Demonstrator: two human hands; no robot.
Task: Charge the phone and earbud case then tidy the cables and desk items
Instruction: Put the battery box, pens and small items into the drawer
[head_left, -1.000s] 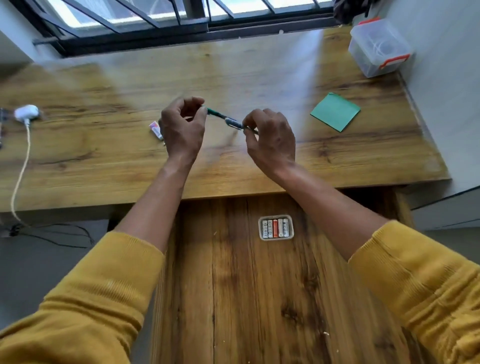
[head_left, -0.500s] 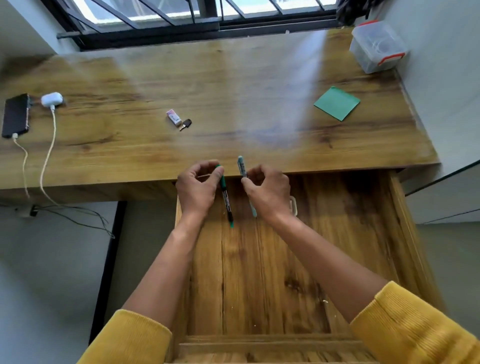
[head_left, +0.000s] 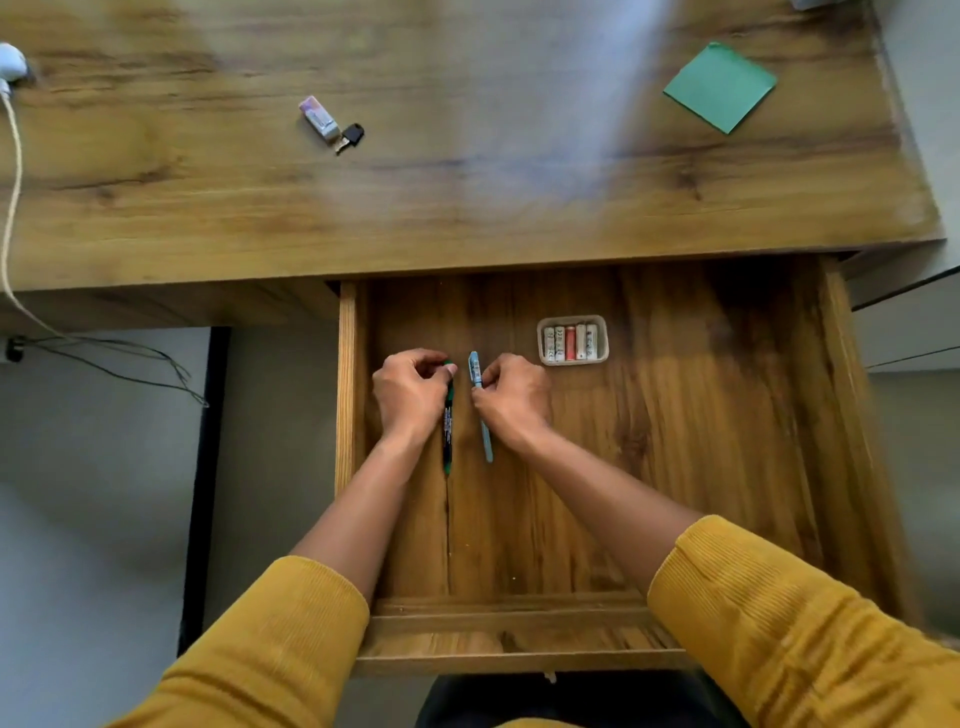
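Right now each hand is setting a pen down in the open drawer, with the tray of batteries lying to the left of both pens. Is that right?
Not quite. The head view shows the tray of batteries to the right of both pens, beyond the right hand. The rest holds: the left hand grips the green pen, the right grips the light blue pen, both in the open drawer.

Over the open drawer (head_left: 841, 415), the left hand (head_left: 408, 397) pinches a green pen (head_left: 447, 441) and the right hand (head_left: 514, 400) a blue pen (head_left: 485, 441), side by side. Batteries (head_left: 571, 342) sit in a tray nearby.
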